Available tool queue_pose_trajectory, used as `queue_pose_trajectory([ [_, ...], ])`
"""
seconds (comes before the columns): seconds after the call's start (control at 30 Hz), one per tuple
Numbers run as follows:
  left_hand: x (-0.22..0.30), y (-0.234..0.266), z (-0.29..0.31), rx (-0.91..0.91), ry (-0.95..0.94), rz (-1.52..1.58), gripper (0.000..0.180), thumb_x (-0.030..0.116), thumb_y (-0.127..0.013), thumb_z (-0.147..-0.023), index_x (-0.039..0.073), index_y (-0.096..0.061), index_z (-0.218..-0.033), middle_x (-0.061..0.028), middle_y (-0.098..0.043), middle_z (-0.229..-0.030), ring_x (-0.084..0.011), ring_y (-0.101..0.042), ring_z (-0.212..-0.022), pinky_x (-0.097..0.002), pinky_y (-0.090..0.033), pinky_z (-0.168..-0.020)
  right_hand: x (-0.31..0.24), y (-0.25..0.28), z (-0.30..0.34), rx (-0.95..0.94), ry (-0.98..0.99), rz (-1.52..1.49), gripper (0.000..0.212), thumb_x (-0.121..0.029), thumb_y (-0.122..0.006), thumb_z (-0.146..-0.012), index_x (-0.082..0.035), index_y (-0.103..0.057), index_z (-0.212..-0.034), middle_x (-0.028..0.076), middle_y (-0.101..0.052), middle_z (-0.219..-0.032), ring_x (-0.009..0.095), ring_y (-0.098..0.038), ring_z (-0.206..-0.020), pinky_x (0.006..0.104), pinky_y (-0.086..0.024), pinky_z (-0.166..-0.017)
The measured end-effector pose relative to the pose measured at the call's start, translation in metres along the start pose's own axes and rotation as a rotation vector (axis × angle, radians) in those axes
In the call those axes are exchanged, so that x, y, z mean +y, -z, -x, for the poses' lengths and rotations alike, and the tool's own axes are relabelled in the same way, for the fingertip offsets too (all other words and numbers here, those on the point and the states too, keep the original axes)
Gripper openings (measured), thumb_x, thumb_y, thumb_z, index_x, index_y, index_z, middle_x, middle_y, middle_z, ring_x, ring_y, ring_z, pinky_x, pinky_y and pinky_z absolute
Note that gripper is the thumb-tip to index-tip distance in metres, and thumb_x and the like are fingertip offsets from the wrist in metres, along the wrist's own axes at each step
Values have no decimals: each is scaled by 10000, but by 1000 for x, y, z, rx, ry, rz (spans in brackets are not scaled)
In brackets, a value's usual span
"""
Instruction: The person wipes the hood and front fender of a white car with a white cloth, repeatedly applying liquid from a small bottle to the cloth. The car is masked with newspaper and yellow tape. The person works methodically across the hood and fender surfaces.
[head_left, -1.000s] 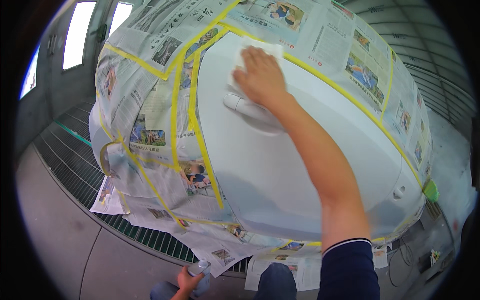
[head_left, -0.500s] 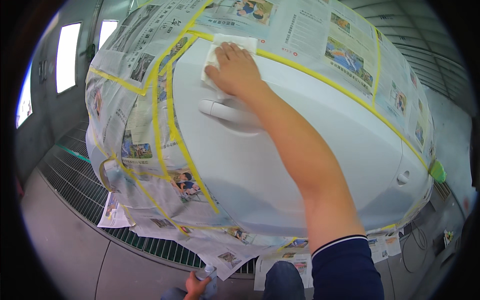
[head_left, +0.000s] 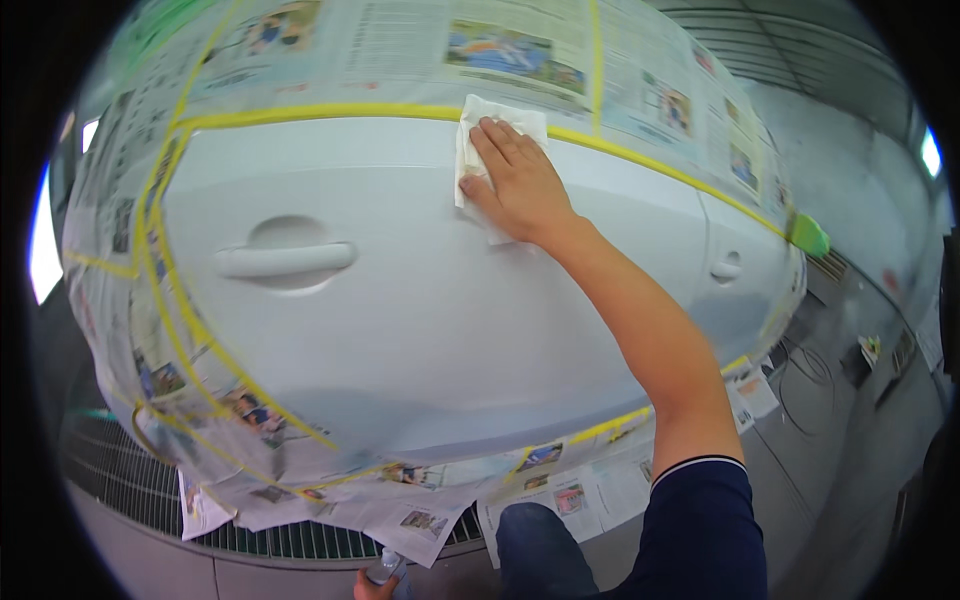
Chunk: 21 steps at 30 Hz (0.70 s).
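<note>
We have the white cloth [head_left: 508, 108] flat against the upper part of the pale car door panel [head_left: 400, 330], to the right of its long handle [head_left: 290, 260], its top edge lapping over the yellow tape [head_left: 330, 112]. Our right hand [head_left: 525, 185] lies on the cloth, fingers extended and close together, thumb out to the left; it covers the cloth rather than pinching it. From there our bare forearm [head_left: 640, 310] runs down to a dark blue sleeve [head_left: 700, 520] with a white-edged cuff.

At the lower edge our left hand [head_left: 373, 586] is curled against a pale container [head_left: 388, 568]; the frame cuts both off, so we cannot tell the full grip. To the right of them is our knee [head_left: 540, 550] in blue trousers.

Around the panel we see newspaper [head_left: 400, 60] taped above, at the left and below. A smaller handle [head_left: 727, 267] sits on the section to the right, and beyond it hangs a bright green piece [head_left: 809, 235]. Below left lies a dark floor grating [head_left: 110, 470]; at right, a looped hose [head_left: 820, 380] rests on the grey floor [head_left: 760, 480].
</note>
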<state>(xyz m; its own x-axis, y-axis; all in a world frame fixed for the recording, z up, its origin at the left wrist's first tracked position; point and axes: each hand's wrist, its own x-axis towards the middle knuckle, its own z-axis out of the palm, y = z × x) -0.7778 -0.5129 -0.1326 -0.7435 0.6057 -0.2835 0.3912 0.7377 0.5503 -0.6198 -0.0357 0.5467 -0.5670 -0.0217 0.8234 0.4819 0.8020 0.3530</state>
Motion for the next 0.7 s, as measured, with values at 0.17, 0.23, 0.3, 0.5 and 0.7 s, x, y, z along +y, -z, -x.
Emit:
queue_pose_trajectory([
  [0.17, 14, 2, -2, -131, 56, 36, 1013, 708, -779, -735, 85, -514, -1489, -230, -762, -991, -417, -728, -963, -530, -546, -837, 87, 39, 66, -19, -140, 73, 655, -418, -524, -1019, 2, -465, -1518, 210, -406, -1617, 360, -355, -1513, 492, -256, -1251],
  [0.23, 17, 5, -1, -110, 58, -20, 1039, 722, -774, -728, 80, -506, -1499, -242, -757, -1038, -423, -722, -1000, -535, -544, -859, 120, 45, 92, -12, -214, 84, 647, -405, -517, -1021, 2, -466, -1521, 211, -403, -1620, 360, -349, -1518, 488, -247, -1255],
  [0.3, 24, 7, 4, -67, 45, -131, 1065, 735, -767, -722, 70, -496, -1510, -253, -749, -1089, -425, -716, -1038, -535, -544, -882, 150, 54, 116, -10, -270, 91, 642, -396, -508, -1024, 4, -465, -1524, 212, -397, -1624, 360, -342, -1523, 482, -239, -1258],
  [0.5, 38, 14, 9, -89, 54, -116, 1077, 762, -744, -720, 82, -495, -1518, -272, -724, -1183, -446, -693, -1106, -550, -535, -924, 227, 73, 166, 34, -344, 112, 624, -389, -469, -1045, 18, -472, -1518, 221, -402, -1622, 369, -349, -1519, 465, -238, -1257],
  [0.7, 48, 18, 16, -125, 51, -98, 1069, 743, -754, -723, 53, -506, -1500, -281, -721, -1179, -458, -688, -1104, -549, -536, -923, 282, 87, 207, 55, -489, 135, 632, -410, -458, -1060, 27, -472, -1517, 229, -421, -1608, 382, -374, -1500, 470, -254, -1246],
])
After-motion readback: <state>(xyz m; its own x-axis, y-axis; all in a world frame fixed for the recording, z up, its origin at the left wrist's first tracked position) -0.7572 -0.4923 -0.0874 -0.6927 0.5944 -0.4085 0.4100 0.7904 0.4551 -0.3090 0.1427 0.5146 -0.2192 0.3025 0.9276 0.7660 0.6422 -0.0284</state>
